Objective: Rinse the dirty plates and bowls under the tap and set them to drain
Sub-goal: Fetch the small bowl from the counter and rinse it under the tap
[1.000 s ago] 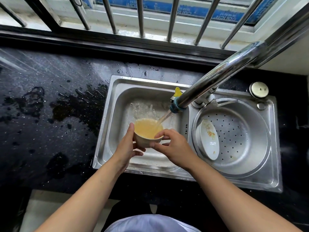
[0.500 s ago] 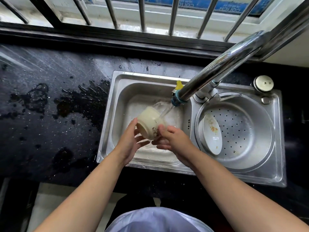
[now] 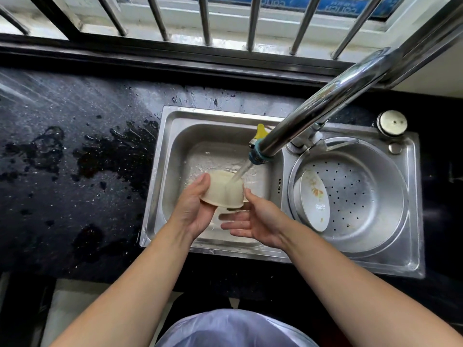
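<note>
A cream bowl is upside down over the left sink basin, and water from the tap runs onto its base. My left hand grips the bowl's left side. My right hand is just below and to the right of the bowl, palm up with fingers spread; its thumb touches the bowl's rim. A white plate with a flower pattern leans on edge in the perforated drain basket on the right.
The black counter to the left is wet with puddles. A round metal cap sits at the sink's far right corner. Window bars run along the back.
The bowl held yellowish water upright, was tipped on its side, and is now fully inverted under the stream. My right hand has let go and dropped below it, opening.
</note>
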{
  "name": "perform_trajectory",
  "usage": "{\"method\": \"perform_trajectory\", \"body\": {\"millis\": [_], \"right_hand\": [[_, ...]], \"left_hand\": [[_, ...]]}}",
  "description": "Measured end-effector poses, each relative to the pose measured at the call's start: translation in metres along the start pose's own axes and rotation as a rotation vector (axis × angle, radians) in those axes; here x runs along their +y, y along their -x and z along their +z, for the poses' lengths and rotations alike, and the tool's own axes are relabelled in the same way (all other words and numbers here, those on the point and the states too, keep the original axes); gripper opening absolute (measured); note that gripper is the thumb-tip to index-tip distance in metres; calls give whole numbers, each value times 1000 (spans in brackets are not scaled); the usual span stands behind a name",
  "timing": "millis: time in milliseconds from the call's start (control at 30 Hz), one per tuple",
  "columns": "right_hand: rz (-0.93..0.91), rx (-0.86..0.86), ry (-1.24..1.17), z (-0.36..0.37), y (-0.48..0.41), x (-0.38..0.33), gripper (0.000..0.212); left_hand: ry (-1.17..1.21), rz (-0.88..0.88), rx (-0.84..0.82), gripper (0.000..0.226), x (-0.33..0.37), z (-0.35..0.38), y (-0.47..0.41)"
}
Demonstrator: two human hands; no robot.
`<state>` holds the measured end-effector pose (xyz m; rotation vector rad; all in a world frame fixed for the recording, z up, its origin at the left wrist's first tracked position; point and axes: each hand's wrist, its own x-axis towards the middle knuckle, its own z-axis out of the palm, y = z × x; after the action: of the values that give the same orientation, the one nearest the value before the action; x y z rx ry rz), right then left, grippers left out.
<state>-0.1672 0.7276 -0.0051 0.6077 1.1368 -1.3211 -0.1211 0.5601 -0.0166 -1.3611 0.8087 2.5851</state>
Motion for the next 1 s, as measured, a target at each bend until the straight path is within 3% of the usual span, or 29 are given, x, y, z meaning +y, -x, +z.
{"method": "perform_trajectory", "body": {"millis": [67, 133, 167, 233, 333, 467, 567, 633, 733, 867, 900, 1000], "right_hand": [[17, 87, 34, -8, 2, -4, 62], [-119, 267, -35, -29, 5, -19, 41], [-228, 388, -95, -44, 8, -31, 28], [-402, 674, -218, -77, 22, -61, 9], [-450, 920, -289, -125, 40, -106, 5], [-473, 866, -276, -145, 43, -149, 6], [-511, 850, -162, -136, 37, -167, 12], [-538, 837, -110, -138, 35, -168, 21], [-576, 764, -179, -147, 38, -153, 17], [-538, 884, 65, -145, 37, -101, 48], [-559, 798, 138, -137, 38, -83, 43], [-535, 321, 302, -112, 46, -30, 29]], "left_hand": [[19, -33, 68, 22, 1, 5, -3], [-18, -40, 132, 27, 1, 14, -4], [-76, -26, 175, 40, 0, 16, -5], [-271, 26, 276, 68, -4, 16, -5], [-736, 123, 343, 74, -8, 15, -1], [-1164, 271, 229, 91, -16, 17, 11], [-1421, 282, 134, 97, -24, 17, 15], [-1612, 302, 92, 82, -28, 19, 20], [-1800, 368, -52, 36, -28, 26, 30], [-1708, 351, -294, 31, -28, 34, 35], [-1651, 344, -355, 31, -29, 38, 35], [-1299, 194, -484, 26, -36, 54, 30]]}}
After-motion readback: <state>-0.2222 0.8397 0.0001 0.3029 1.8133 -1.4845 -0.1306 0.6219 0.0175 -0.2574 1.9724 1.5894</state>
